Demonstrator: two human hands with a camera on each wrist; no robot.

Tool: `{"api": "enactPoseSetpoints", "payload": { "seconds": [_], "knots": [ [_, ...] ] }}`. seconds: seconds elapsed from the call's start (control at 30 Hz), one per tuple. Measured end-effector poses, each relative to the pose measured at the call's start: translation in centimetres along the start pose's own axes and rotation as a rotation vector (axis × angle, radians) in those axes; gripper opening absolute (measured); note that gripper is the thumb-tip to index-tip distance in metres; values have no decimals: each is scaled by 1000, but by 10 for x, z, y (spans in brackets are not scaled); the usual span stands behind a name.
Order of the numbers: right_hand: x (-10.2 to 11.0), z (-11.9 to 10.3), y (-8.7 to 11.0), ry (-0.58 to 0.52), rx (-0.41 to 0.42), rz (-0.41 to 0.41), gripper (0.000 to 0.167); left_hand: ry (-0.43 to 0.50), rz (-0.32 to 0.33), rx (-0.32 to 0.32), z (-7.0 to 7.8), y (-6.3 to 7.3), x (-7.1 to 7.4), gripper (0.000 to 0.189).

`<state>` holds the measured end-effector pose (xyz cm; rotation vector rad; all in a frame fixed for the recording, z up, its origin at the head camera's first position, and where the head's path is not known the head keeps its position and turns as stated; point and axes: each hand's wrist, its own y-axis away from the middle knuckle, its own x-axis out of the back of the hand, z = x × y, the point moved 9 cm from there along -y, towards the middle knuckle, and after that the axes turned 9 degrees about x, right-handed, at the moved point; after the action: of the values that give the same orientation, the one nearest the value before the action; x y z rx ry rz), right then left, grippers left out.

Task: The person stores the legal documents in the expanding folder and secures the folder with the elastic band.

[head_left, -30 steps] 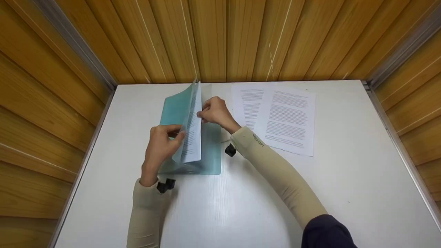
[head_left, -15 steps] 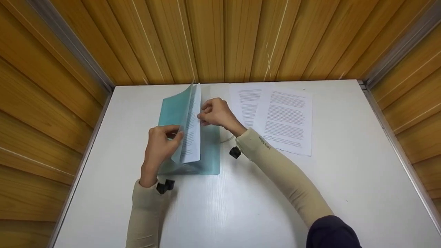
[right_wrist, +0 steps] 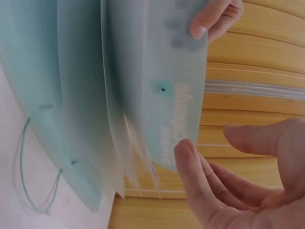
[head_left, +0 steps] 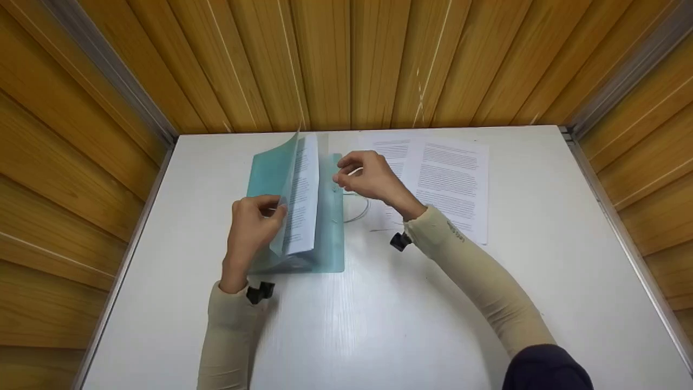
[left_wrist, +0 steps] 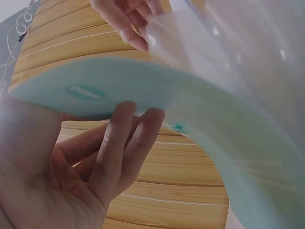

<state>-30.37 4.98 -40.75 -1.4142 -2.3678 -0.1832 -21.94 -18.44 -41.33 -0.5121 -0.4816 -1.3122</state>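
A translucent teal folder stands partly open on the table, with printed paper and clear sleeves upright inside it. My left hand pinches the edge of its raised front cover between thumb and fingers; in the left wrist view the cover bends above the fingers. My right hand hovers over the folder's right edge, thumb and fingers bent and apart. In the right wrist view the right hand has nothing between its fingers, close to the cover's corner. A thin elastic cord loops from the back cover.
Two printed sheets lie overlapping to the right of the folder, partly behind my right hand. The white table meets wood-panelled walls at the back and sides.
My right hand has let go of the paper's edge and moved right, away from it. The paper inside leans a little more to the right. My left hand keeps its hold on the cover.
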Motion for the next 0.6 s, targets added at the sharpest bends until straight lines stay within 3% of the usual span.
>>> {"api": "enactPoseSetpoints", "payload": {
  "seconds": [0.13,0.3,0.6],
  "knots": [
    [18,1,7,101,-2,6,38,3,10,1,-2,0,2,23],
    [46,12,16,143,-43,32,39,6,8,14,-3,0,2,23],
    [109,50,33,222,-146,123,44,13,9,12,-3,-2,4,24]
  ]
}}
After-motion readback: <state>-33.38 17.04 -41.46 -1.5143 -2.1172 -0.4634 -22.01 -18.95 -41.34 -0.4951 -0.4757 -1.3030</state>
